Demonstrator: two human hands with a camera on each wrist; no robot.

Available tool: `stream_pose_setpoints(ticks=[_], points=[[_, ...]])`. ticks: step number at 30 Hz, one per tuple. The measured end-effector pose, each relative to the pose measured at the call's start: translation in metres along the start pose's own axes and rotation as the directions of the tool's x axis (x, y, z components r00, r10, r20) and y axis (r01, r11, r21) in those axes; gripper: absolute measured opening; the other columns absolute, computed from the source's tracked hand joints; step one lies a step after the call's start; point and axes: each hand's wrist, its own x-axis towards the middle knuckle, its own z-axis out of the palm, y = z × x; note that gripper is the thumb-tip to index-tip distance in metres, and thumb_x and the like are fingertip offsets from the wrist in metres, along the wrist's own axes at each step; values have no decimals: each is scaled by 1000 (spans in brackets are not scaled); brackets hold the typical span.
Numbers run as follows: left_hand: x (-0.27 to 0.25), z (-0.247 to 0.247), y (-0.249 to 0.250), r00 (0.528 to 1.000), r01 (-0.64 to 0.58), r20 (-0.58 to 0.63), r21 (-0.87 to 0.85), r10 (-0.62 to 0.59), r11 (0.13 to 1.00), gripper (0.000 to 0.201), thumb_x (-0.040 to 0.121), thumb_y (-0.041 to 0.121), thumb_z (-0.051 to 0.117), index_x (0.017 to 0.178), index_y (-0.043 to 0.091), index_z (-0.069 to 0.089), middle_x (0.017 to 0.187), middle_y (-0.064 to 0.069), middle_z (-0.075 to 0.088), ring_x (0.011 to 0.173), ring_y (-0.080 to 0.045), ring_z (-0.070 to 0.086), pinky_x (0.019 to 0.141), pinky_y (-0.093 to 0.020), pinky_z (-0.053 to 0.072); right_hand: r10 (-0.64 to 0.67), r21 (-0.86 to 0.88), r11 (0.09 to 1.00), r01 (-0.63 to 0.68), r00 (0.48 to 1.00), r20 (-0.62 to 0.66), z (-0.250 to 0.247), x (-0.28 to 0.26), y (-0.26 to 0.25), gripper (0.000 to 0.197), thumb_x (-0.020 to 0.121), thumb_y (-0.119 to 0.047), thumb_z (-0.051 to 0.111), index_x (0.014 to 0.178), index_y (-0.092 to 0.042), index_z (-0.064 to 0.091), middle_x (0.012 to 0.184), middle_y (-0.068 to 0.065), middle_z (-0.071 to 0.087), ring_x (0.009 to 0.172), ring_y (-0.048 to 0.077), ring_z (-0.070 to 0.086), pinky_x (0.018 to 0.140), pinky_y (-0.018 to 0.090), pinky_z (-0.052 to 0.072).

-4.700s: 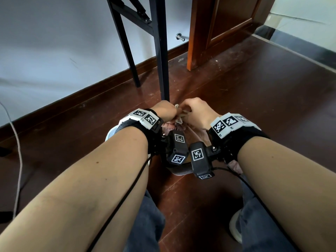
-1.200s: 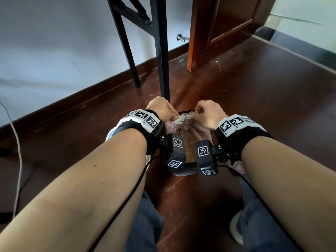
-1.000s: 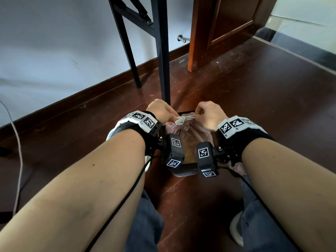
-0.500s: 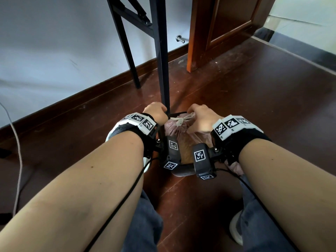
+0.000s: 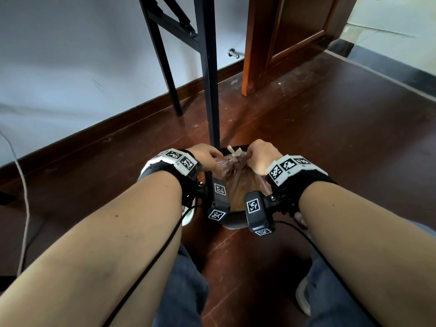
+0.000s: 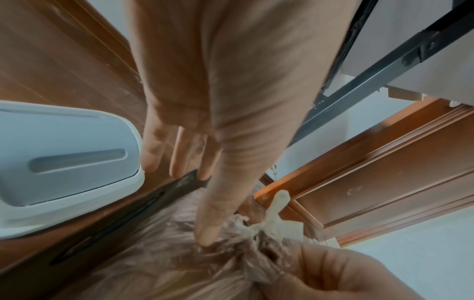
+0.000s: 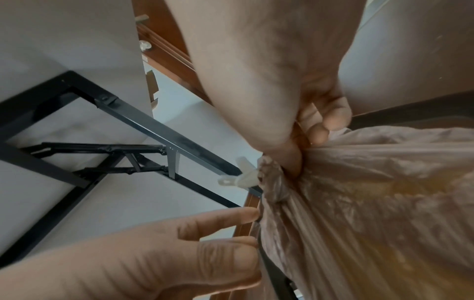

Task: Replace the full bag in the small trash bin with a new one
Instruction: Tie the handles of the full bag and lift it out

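A full translucent pinkish trash bag (image 5: 238,178) sits in the small dark trash bin (image 5: 233,223) on the floor, between my wrists. A white drawstring knot (image 5: 234,153) closes its top. My right hand (image 5: 260,156) pinches the gathered bag neck (image 7: 287,182) just below the knot (image 7: 241,178). My left hand (image 5: 205,156) is on the bin's left side. Its fingers (image 6: 177,162) straddle the black rim (image 6: 189,181), and its thumb presses on the bag (image 6: 166,263) beside the knot (image 6: 275,211). Most of the bin is hidden by my hands and the wrist cameras.
A white plastic lid (image 6: 64,158) lies on the floor just left of the bin. A black metal table leg (image 5: 210,79) stands right behind the bin, with a second leg (image 5: 165,62) nearer the wall. A wooden door frame (image 5: 253,43) is at the back right. A cable (image 5: 23,197) runs along the floor at the far left.
A second ago both hands were pulling the drawstring ends apart. They have let go and dropped. The right now pinches the bag neck and the left has moved to the bin rim.
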Motion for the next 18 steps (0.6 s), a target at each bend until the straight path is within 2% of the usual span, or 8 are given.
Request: stream_pose_setpoints(ticks=[3, 5, 7, 10, 12, 14, 16, 18], points=[[0, 0, -2, 1000, 21, -9, -26, -21, 999, 75, 75, 21, 78, 142, 22, 44, 141, -4, 48, 127, -22, 49, 103, -39, 46, -104, -7, 995, 103, 995, -8, -1, -1, -2, 18, 90, -6, 52, 99, -1, 67, 109, 17, 65, 100, 34, 61, 70, 28, 39], [-1, 0, -2, 999, 33, -13, -61, -34, 998, 74, 76, 24, 78, 142, 22, 43, 140, -3, 49, 123, -21, 52, 99, -40, 49, -155, 7, 988, 156, 988, -14, -2, -2, -1, 13, 90, -4, 50, 92, -7, 62, 110, 15, 63, 102, 32, 58, 71, 28, 37], [-4, -2, -3, 999, 38, -18, -91, -40, 995, 74, 76, 26, 77, 141, 23, 43, 138, -2, 51, 117, -21, 56, 96, -38, 52, -180, 41, 983, 181, 983, -34, -3, -3, 0, 12, 90, -3, 50, 86, -14, 54, 102, 12, 58, 98, 32, 57, 72, 29, 36], [-10, -4, -4, 999, 40, -21, -137, -43, 990, 74, 76, 24, 77, 142, 24, 42, 135, -3, 52, 112, -21, 58, 91, -37, 54, -193, 106, 974, 202, 977, -87, -5, -5, 1, 13, 91, -3, 50, 84, -15, 50, 93, 6, 50, 88, 28, 51, 71, 31, 37], [-17, -4, -5, 999, 32, -23, -143, -36, 989, 75, 77, 24, 77, 142, 25, 41, 137, -5, 50, 114, -23, 57, 94, -41, 53, -199, 163, 961, 222, 969, -146, -10, -8, 1, 13, 91, -5, 52, 82, -14, 50, 89, 7, 51, 82, 25, 49, 70, 33, 38], [-24, -3, -4, 999, 13, -33, -152, -18, 988, 77, 77, 24, 77, 143, 26, 39, 141, -5, 47, 119, -24, 54, 97, -43, 51, -200, 205, 949, 241, 959, -200, -15, -13, 1, 14, 91, -6, 55, 80, -13, 49, 84, 7, 50, 79, 25, 47, 68, 31, 36], [-31, -2, -3, 999, 0, -49, -185, -10, 983, 80, 76, 21, 78, 144, 28, 36, 144, -3, 43, 122, -25, 50, 97, -45, 51, -206, 218, 942, 257, 951, -230, -23, -20, -1, 15, 91, -7, 56, 79, -12, 48, 85, 7, 50, 80, 24, 46, 69, 29, 34], [-36, -3, -3, 998, 0, -61, -245, -15, 969, 83, 75, 17, 78, 145, 26, 34, 143, -3, 43, 123, -25, 50, 94, -46, 52, -203, 238, 934, 266, 945, -257, -30, -25, -4, 14, 91, -8, 57, 80, -14, 50, 91, 7, 47, 84, 25, 49, 74, 29, 38]])
